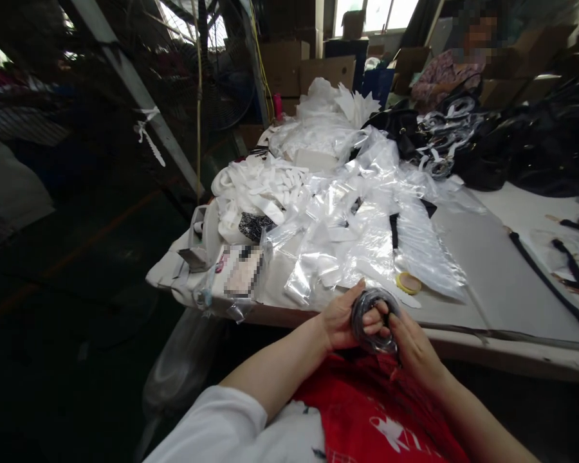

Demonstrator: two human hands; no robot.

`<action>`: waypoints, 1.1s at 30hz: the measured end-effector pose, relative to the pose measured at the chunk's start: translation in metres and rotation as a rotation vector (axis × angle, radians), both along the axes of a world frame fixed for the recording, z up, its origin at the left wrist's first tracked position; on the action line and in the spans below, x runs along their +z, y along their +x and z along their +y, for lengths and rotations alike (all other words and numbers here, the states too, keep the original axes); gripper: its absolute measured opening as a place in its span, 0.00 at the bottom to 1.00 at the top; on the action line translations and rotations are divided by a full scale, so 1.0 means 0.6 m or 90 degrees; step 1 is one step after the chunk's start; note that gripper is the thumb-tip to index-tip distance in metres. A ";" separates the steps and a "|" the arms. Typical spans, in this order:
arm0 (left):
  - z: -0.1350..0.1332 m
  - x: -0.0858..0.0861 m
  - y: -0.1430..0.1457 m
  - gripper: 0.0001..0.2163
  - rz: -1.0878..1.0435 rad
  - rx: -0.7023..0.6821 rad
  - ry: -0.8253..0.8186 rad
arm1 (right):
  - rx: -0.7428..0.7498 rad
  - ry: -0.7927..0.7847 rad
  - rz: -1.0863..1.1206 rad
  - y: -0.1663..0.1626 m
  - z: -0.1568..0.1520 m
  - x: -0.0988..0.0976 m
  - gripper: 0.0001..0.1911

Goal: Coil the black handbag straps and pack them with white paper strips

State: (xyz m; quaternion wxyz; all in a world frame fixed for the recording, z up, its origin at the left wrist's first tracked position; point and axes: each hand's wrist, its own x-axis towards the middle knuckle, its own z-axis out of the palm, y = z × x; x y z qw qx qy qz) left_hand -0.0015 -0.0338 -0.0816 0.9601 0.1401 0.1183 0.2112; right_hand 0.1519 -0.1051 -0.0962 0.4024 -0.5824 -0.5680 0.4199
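Note:
A dark strap, wound into a ring and shiny like clear plastic, is held between both hands just off the table's front edge. My left hand is closed round its left side, with fingertips showing through the ring's opening. At the opposite side my right hand grips it, fingers pressed against the coil. A yellow tape roll lies on the table just beyond my hands. Many clear plastic bags spread across the tabletop ahead, with white strips heaped at their left.
A tape dispenser stands at the table's left corner. Black straps with metal clasps lie on the right. Plastic-wrapped coils and black bags are piled at the back right. A person is behind them. A slanted metal post rises at left.

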 end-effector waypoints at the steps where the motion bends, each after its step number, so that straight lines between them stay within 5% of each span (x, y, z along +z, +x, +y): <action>1: -0.002 0.001 0.003 0.28 0.039 0.032 0.009 | -0.021 0.004 -0.002 0.005 0.001 0.001 0.24; 5: -0.012 0.000 0.007 0.28 0.333 0.209 0.315 | -0.090 -0.024 -0.049 0.030 0.009 0.014 0.23; 9: -0.020 -0.006 0.007 0.26 0.523 0.213 0.570 | -0.112 -0.076 -0.069 0.037 0.018 0.017 0.25; 15: -0.033 -0.017 0.020 0.24 0.504 0.282 0.547 | -0.156 -0.034 -0.027 0.005 0.010 0.021 0.26; 21: -0.045 -0.011 0.015 0.25 0.336 0.231 0.439 | -0.022 -0.037 -0.013 0.034 0.011 0.038 0.21; 28: -0.028 -0.007 -0.013 0.24 0.528 0.108 0.817 | 0.346 -0.231 -0.175 0.070 0.016 0.070 0.17; 31: -0.036 -0.014 -0.004 0.18 0.485 0.056 0.915 | 0.360 -0.232 -0.206 0.057 0.010 0.061 0.14; 33: -0.044 -0.023 0.004 0.15 0.481 0.096 0.880 | 0.313 -0.213 -0.199 0.049 0.005 0.050 0.13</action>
